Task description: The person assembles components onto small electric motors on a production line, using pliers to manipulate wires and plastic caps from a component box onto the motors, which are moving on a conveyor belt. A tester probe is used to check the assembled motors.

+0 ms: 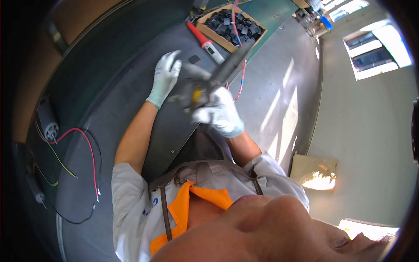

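Right hand point(220, 114) is gripping a dark, blurred tool point(218, 76) by its lower body, fingers closed around it; the tool is reading as rigid and moderately heavy, best held at the thick handle end. Left hand point(166, 78) is lying open, fingers spread, flat on the dark surface point(131, 105) just beside it. A red-handled probe point(205, 41) and a cardboard box of black parts point(231, 27) are sitting beyond; red wires point(89, 148) are trailing well apart.
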`<action>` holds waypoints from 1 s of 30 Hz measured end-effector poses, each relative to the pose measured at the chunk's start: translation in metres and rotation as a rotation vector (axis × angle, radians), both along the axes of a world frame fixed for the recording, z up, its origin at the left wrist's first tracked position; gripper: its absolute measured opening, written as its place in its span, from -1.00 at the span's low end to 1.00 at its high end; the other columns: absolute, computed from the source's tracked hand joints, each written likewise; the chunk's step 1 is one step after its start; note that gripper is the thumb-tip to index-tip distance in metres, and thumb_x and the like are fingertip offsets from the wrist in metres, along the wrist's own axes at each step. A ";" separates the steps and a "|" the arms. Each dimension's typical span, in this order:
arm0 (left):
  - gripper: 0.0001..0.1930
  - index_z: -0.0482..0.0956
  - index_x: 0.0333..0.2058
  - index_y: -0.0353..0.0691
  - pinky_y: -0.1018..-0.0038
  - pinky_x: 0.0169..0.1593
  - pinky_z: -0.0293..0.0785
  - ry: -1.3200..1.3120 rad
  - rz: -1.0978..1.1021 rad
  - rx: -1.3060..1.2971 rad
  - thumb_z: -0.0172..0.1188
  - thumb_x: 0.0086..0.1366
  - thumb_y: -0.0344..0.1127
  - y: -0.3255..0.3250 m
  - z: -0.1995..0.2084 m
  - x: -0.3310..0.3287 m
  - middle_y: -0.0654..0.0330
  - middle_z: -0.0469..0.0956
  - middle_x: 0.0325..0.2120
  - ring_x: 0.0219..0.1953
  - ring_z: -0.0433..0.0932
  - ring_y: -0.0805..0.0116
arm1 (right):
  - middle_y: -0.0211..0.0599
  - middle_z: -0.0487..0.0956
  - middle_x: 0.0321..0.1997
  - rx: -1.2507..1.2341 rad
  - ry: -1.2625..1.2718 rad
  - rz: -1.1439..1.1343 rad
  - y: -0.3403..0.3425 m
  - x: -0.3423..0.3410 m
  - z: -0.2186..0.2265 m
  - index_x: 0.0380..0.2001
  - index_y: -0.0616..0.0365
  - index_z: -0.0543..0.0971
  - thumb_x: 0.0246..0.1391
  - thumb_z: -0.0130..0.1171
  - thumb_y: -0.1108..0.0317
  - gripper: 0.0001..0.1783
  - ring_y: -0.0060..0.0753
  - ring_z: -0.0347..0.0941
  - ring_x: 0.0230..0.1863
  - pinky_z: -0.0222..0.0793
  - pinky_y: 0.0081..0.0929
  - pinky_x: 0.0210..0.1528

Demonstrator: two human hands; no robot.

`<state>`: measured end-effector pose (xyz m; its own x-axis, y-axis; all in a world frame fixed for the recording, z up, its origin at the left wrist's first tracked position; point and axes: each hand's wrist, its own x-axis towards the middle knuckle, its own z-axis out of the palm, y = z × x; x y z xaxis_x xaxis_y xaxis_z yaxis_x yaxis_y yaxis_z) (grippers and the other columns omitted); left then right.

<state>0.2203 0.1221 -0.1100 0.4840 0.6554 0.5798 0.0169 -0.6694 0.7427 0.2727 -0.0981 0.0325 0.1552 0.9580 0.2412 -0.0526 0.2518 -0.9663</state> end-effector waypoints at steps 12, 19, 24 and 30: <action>-0.64 0.51 0.17 -0.29 0.30 0.30 0.33 0.177 -0.026 -0.001 0.05 0.46 -0.34 -0.010 0.021 -0.002 0.00 0.50 0.14 0.19 0.47 0.11 | -0.35 0.56 0.04 0.602 0.059 0.696 0.070 -0.065 0.072 0.27 0.25 0.44 -0.21 0.59 0.50 -0.10 -0.57 0.51 -0.06 0.49 -0.56 0.00; -0.63 0.53 0.15 -0.25 0.23 0.29 0.35 0.143 -0.027 -0.005 0.09 0.44 -0.28 -0.007 0.024 -0.010 -0.03 0.52 0.09 0.17 0.47 0.04 | -0.26 0.60 0.13 0.630 0.099 0.818 0.070 -0.087 0.074 0.24 0.23 0.50 -0.20 0.57 0.54 -0.17 -0.54 0.54 0.04 0.49 -0.54 0.09; -0.64 0.54 0.13 -0.27 0.24 0.27 0.37 0.154 -0.031 0.057 0.08 0.44 -0.29 -0.009 0.018 0.003 -0.03 0.53 0.08 0.15 0.49 0.04 | -0.27 0.60 0.10 0.580 0.039 0.792 0.071 -0.087 0.065 0.23 0.21 0.51 -0.19 0.54 0.59 -0.19 -0.52 0.55 0.00 0.51 -0.53 0.05; -0.65 0.56 0.12 -0.26 0.24 0.27 0.37 0.164 -0.017 0.058 0.11 0.42 -0.28 -0.005 0.015 -0.002 -0.02 0.55 0.07 0.14 0.51 0.05 | -0.32 0.60 0.07 0.565 0.184 0.823 0.064 -0.091 0.074 0.21 0.21 0.53 -0.16 0.51 0.62 -0.24 -0.56 0.56 -0.06 0.52 -0.57 -0.01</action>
<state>0.2186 0.1169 -0.0951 0.5861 0.6138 0.5289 0.1230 -0.7126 0.6907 0.1813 -0.0343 0.1062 -0.4212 0.5375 0.7305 -0.5517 0.4874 -0.6767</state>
